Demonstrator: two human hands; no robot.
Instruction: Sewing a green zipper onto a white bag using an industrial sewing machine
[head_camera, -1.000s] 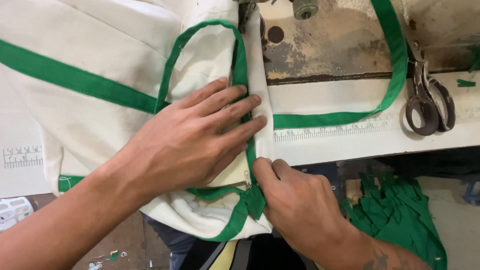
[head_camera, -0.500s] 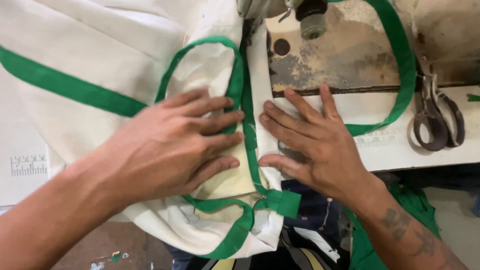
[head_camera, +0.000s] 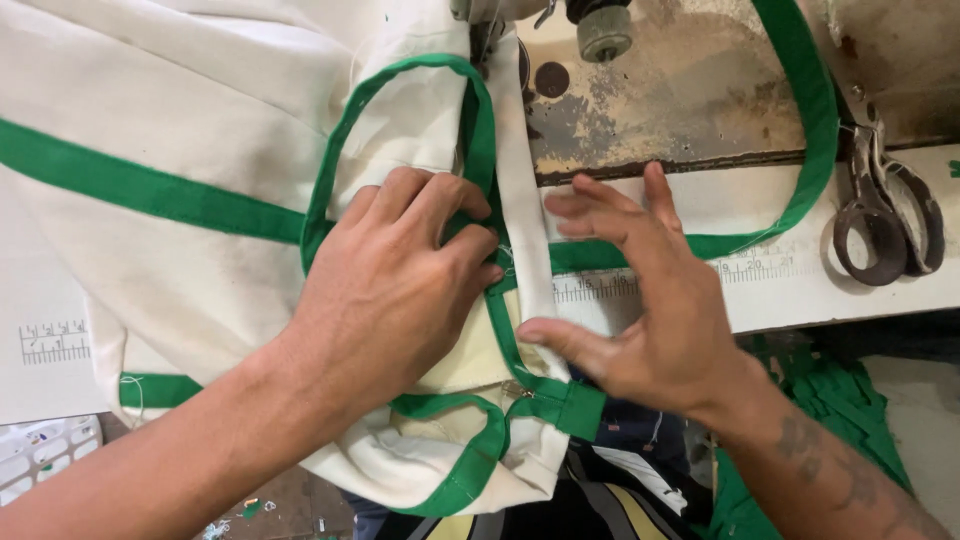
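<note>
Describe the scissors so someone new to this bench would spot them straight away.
Start at the worn metal sewing machine bed at top centre, then follow the white table edge to the far right. The scissors lie there, past the green binding tape: dark, tarnished metal with two loop handles, the only tool in sight.

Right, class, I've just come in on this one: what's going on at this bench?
A person is handling a cream fabric piece edged with green binding tape at a sewing machine. The left hand presses flat on the cloth, fingers curled at the green trim. The right hand hovers open beside it, thumb touching the trim near the table edge. A loose length of green tape runs across the machine bed, and scissors lie untouched at the right.
</note>
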